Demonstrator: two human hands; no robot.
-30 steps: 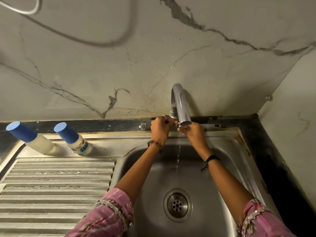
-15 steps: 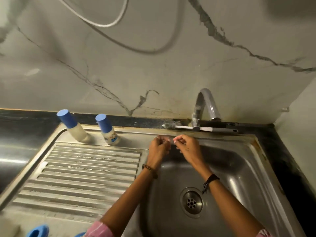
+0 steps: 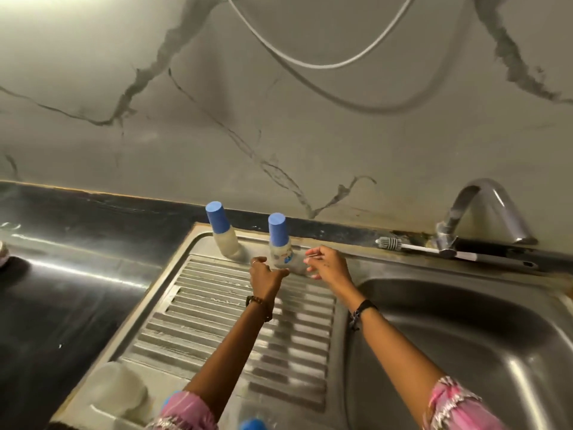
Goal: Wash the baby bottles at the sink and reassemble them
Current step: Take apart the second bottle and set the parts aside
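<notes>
Two baby bottles with blue caps stand at the back of the drainboard (image 3: 217,305): a plain one (image 3: 224,240) on the left and a printed one (image 3: 279,246) on the right. Both hands are just in front of the printed bottle. My left hand (image 3: 266,276) has its fingers curled at the bottle's base. My right hand (image 3: 327,266) pinches a small clear part (image 3: 297,265), which lies blurred between the two hands; whether it touches the bottle I cannot tell.
The sink basin (image 3: 465,336) lies to the right under the tap (image 3: 483,209). A bottle brush (image 3: 403,245) rests on the rear ledge. A pale round piece (image 3: 121,395) and a blue part (image 3: 252,425) sit at the drainboard's near edge. Black counter (image 3: 62,290) on the left.
Both hands left the tap and moved left from over the basin to the drainboard, ending by the printed bottle. The view swung left with them.
</notes>
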